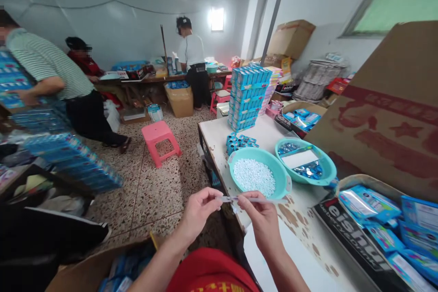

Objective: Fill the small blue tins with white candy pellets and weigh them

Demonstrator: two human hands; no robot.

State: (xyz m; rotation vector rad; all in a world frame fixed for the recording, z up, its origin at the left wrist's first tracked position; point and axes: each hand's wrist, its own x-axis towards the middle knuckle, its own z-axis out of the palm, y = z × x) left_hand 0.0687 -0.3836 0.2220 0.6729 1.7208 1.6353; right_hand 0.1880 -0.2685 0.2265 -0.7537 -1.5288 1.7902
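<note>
My left hand (201, 210) is closed in a pinch on the left end of a thin, pale translucent strip (263, 200). Farther along the same strip, my right hand (260, 219) pinches it, and the strip sticks out to the right past my fingers. Both hands are close together over the table's near left edge. Just beyond them a turquoise basin (234, 173) holds many small white pieces. To its right stands a second turquoise basin (328, 171) with shiny dark and blue packets and a white card.
Blue boxes form a tall stack (248, 98) on the table (215, 134). An open carton (356, 242) of blue packages is at right, beside a large cardboard flap (386, 114). A pink stool (159, 134) stands on the floor. Three people are farther back.
</note>
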